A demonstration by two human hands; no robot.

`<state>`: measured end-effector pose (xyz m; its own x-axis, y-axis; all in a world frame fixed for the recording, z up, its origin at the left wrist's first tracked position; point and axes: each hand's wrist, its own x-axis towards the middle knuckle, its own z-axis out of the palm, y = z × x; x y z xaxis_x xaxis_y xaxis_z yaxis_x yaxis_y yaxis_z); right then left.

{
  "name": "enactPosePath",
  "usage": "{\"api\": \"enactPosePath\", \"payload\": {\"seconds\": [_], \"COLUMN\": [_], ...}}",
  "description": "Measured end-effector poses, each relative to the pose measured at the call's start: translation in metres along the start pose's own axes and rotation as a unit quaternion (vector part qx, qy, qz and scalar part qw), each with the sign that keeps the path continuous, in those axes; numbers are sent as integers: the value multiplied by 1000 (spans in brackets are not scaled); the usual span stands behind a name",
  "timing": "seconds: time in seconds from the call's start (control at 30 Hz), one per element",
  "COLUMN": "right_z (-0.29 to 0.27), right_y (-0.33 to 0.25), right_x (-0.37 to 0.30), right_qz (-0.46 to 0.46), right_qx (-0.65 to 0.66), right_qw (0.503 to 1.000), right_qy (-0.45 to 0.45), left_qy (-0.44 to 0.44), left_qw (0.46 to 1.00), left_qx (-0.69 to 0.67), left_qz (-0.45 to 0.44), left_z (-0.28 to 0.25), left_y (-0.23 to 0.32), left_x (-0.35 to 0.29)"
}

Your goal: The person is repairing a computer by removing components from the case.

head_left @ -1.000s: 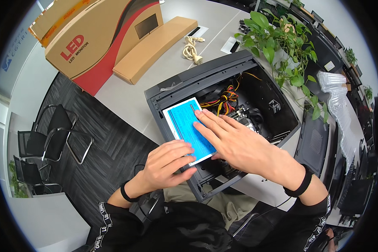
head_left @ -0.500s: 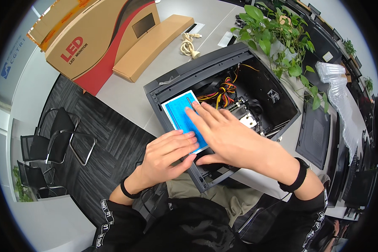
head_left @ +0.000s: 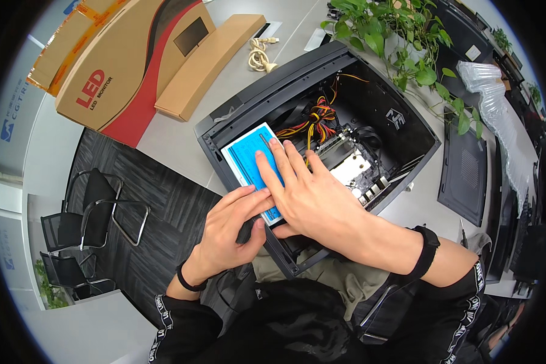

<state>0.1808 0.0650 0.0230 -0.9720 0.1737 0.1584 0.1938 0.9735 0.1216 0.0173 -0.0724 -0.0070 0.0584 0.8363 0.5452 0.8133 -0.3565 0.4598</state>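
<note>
A flat rectangular piece with a bright blue label and white border (head_left: 249, 159) lies at the near left side of an open black computer case (head_left: 249, 97). My right hand (head_left: 318, 200) rests across its blue face, fingers stretched out and slightly spread, its thumb by the near edge. Beside it, my left hand (head_left: 230, 227) holds the piece's near left edge, fingers together on top and thumb lower down. The hands cover the piece's near right part. Behind the hands, a bundle of red, yellow and black cables (head_left: 316, 121) and a circuit board (head_left: 352, 170) show inside the case.
A large monitor carton (head_left: 127, 73) and a long brown cardboard piece (head_left: 212, 64) stand at the far left. A coiled pale cable (head_left: 259, 56) lies beyond the case. To the right are a leafy plant (head_left: 418, 67), a black side panel (head_left: 464, 176) and clear bubble wrap (head_left: 494, 115).
The view has shifted a little. My left fingers have drawn back slightly toward the piece's edge. The fingers of my right hand are a bit more spread; it stays on the blue face.
</note>
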Motion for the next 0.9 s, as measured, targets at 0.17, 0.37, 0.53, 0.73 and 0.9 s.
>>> {"api": "enactPosePath", "payload": {"seconds": [0.17,0.37,0.53,0.73,0.9], "right_z": [9,6,14,11,2], "right_y": [-5,-7,-4,-5,1], "right_x": [0,-1,-5,-7,-8], "right_qz": [26,32,74,69,88], "right_qx": [11,39,149,169,250], "right_qw": [999,999,984,980,964], "right_qy": [24,13,70,73,33], "left_qy": [-3,15,6,15,18], "left_qw": [1000,998,999,998,997], "left_qx": [-11,-45,-50,-58,-78], "left_qz": [-18,-28,-18,-26,-20], "left_z": [2,9,8,12,16], "left_y": [-3,-6,-2,-6,-12], "left_x": [-5,-9,-3,-7,-6]}}
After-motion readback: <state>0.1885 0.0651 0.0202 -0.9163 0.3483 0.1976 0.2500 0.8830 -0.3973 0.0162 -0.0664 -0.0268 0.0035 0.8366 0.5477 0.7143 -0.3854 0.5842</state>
